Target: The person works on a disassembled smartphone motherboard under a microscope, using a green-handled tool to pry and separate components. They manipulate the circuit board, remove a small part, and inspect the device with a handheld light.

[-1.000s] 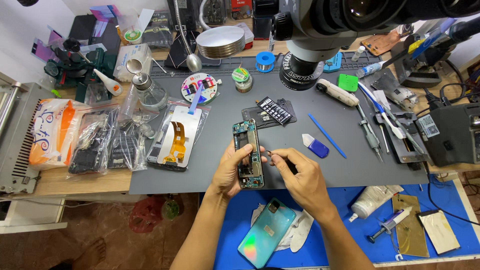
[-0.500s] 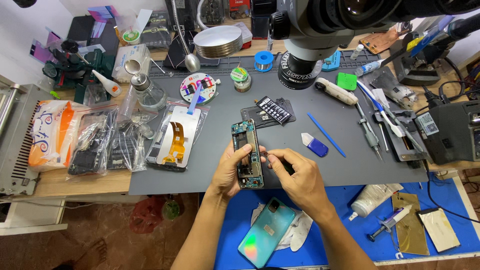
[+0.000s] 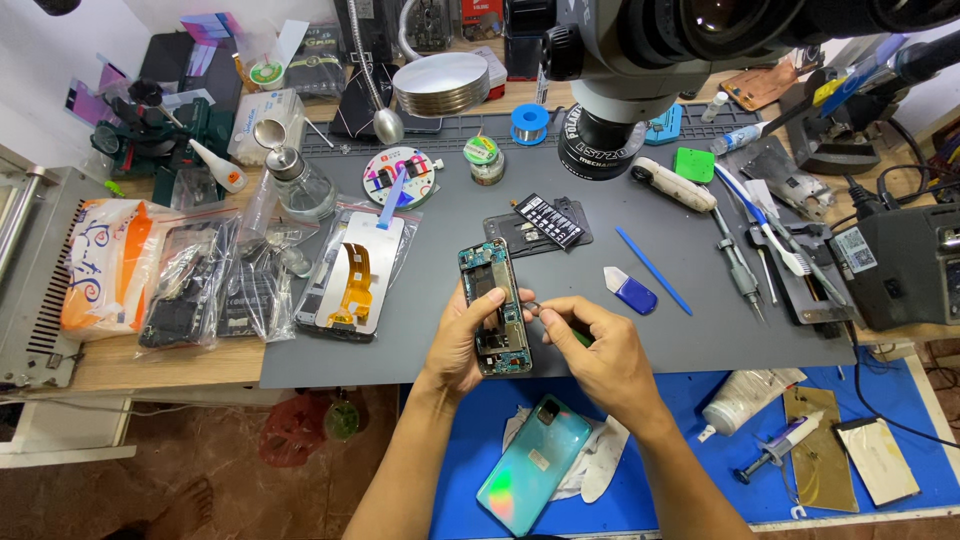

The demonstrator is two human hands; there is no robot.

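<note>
An opened phone [image 3: 492, 300] with its circuit boards exposed lies lengthwise on the grey work mat [image 3: 420, 330]. My left hand [image 3: 458, 345] grips its lower left edge, thumb on the frame. My right hand [image 3: 598, 352] pinches a thin tool with a green handle [image 3: 580, 338], its metal tip touching the phone's right side at mid-height. A teal iridescent back cover [image 3: 534, 464] lies on white tissue on the blue mat nearest me.
A microscope head [image 3: 640, 60] hangs over the mat's far side. A bagged replacement screen [image 3: 350, 272] and bagged parts lie at left. A blue spudger [image 3: 652, 270], blue pry pick [image 3: 630, 290], screwdrivers and tweezers lie at right; a syringe [image 3: 785, 445] rests on the blue mat.
My right hand has shifted slightly, bringing the tool tip onto the phone's right edge. The left hand and phone stay where they were.
</note>
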